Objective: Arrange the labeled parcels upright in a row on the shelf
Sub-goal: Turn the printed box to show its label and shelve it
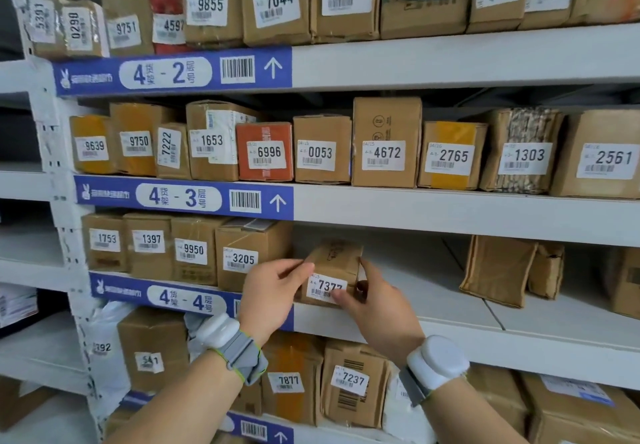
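Observation:
A small brown parcel [337,263] with a white label reading 7377 stands upright on the 4-4 shelf [433,291]. It is just right of parcel 3205 [251,253], the last in a row of upright labeled boxes. My left hand [277,296] grips the parcel's left side. My right hand [377,305] holds its right side, thumb on the label's lower corner. Both wrists wear white bands.
To the right on the same shelf, two unlabeled-looking brown parcels [498,270] lean near the back, with bare shelf between them and parcel 7377. Shelves 4-2 and 4-3 above hold full rows of labeled boxes. Parcels 7877 and 7237 [349,379] stand below.

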